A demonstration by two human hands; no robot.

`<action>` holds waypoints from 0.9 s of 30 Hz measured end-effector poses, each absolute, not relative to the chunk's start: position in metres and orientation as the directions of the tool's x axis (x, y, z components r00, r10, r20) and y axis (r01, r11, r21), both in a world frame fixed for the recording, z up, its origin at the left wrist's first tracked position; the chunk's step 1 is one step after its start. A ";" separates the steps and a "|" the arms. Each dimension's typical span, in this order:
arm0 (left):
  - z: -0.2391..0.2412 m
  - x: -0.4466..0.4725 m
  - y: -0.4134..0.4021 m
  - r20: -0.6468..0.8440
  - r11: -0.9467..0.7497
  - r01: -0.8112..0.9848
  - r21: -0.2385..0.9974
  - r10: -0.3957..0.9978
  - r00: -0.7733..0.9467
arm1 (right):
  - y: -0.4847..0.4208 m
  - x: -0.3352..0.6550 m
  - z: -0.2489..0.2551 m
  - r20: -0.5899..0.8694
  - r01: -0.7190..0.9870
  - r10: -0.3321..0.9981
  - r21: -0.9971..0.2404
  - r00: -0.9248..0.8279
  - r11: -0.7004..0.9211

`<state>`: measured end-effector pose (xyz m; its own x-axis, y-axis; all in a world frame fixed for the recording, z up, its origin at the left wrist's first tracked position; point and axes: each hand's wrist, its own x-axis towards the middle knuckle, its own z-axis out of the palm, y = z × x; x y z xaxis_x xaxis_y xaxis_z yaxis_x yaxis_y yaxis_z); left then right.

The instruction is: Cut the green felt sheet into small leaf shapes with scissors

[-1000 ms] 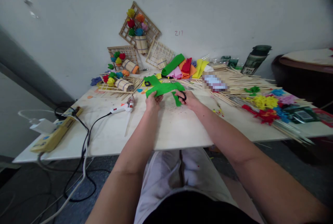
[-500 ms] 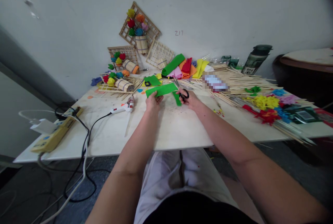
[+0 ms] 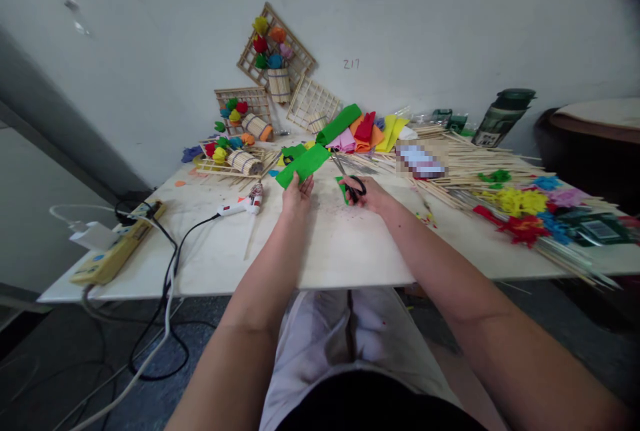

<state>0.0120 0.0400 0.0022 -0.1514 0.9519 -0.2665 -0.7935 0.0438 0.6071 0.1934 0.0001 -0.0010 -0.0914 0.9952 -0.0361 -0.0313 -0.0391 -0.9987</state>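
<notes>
My left hand [image 3: 299, 196] pinches a wide green crepe paper strip [image 3: 303, 167] by its near edge, thumb on top. The strip slants up to the right, towards a rolled green sheet [image 3: 339, 124] behind it. My right hand [image 3: 367, 195] grips black-handled scissors [image 3: 356, 185], whose blades point up and away, just right of the strip's end. A small green paper piece [image 3: 344, 189] sits at the fingers of my right hand, apart from the strip; part of it is hidden by the hand. Small dark scraps lie on the white table [image 3: 330, 251] below.
A glue gun [image 3: 243, 206] lies left of my hands, its cord running towards a yellow power strip [image 3: 120, 241]. Behind are stick lattices with paper flowers [image 3: 276, 51] and folded coloured paper [image 3: 393, 132]. Wooden sticks [image 3: 470, 164], paper blossoms [image 3: 520, 203] and a dark bottle [image 3: 503, 117] occupy the right.
The small green piece has come apart from the long strip. My left hand has tilted the strip, its far end rising away from the scissors. The view has shifted slightly.
</notes>
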 end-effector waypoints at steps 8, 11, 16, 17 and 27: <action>0.004 0.014 0.038 -0.271 0.054 -0.788 0.614 0.951 -0.147 | -0.004 0.192 0.004 -0.030 0.108 0.981 -0.994 -0.193 -0.009; 0.005 0.016 0.037 -0.276 0.064 -0.782 0.620 0.951 -0.140 | -0.003 0.192 0.003 -0.028 0.121 0.980 -0.993 -0.196 -0.004; 0.005 0.020 0.035 -0.268 0.078 -0.769 0.635 0.955 -0.125 | -0.002 0.191 0.001 -0.027 0.122 0.986 -0.993 -0.165 -0.006; 0.005 0.021 0.035 -0.269 0.081 -0.765 0.639 0.955 -0.124 | -0.003 0.190 0.001 -0.027 0.119 0.987 -0.993 -0.159 -0.008; 0.004 0.025 0.033 -0.259 0.095 -0.751 0.653 0.960 -0.103 | -0.005 0.187 0.003 -0.048 0.099 0.992 -0.994 -0.117 -0.037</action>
